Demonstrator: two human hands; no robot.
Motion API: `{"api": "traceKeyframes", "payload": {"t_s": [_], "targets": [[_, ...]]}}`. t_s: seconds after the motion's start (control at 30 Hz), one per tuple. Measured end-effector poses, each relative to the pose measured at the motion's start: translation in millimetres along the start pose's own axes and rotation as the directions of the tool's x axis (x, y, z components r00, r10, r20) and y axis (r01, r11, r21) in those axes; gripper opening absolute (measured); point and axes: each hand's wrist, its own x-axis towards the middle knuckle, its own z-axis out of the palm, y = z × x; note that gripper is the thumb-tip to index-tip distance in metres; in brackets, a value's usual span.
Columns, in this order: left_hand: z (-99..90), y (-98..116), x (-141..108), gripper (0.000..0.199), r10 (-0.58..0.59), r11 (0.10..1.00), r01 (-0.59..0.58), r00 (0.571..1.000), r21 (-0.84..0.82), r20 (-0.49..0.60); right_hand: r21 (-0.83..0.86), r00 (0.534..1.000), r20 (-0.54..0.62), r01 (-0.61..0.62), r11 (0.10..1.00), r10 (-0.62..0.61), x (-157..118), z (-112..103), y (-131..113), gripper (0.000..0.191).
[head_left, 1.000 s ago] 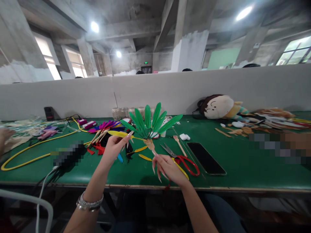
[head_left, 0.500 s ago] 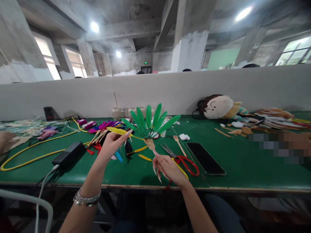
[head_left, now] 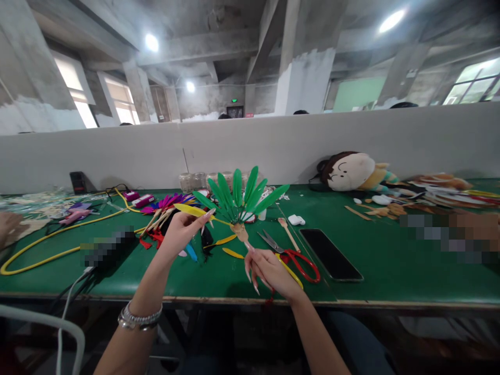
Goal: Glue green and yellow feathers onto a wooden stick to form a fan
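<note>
My left hand (head_left: 184, 229) pinches a yellow feather (head_left: 190, 210), whose thin quill end points right to the base of a feather fan. The fan (head_left: 236, 194) is a spread of several green feathers on a small wooden handle (head_left: 240, 232). My right hand (head_left: 271, 268) is closed round the lower part of that handle, and a red tassel hangs below it. Red-handled scissors (head_left: 291, 256) lie half open just right of my right hand. Loose yellow feathers (head_left: 233, 253) rest on the table between my hands.
Colourful feather fans (head_left: 166, 208) with wooden handles lie left of centre. A phone (head_left: 331, 254), a white earbud case (head_left: 296, 220) and a small wooden handle (head_left: 289, 234) are to the right. Glass jars (head_left: 187, 182) and a plush doll (head_left: 349, 172) stand along the partition. A yellow cable (head_left: 35, 237) loops at left.
The yellow feather and the left hand have shifted slightly right, toward the fan's base. The fan has tipped a little to the left. The right hand has barely moved.
</note>
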Motion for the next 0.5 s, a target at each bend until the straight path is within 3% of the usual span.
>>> {"api": "traceKeyframes", "payload": {"t_s": [0.5], "targets": [[-0.9,-4.5,1.2,0.029,0.078,0.997,-0.077,0.996,0.02,-0.05,-0.079,0.999,0.031,-0.028,0.996,0.031,-1.2,-1.9,4.0,0.051]]}}
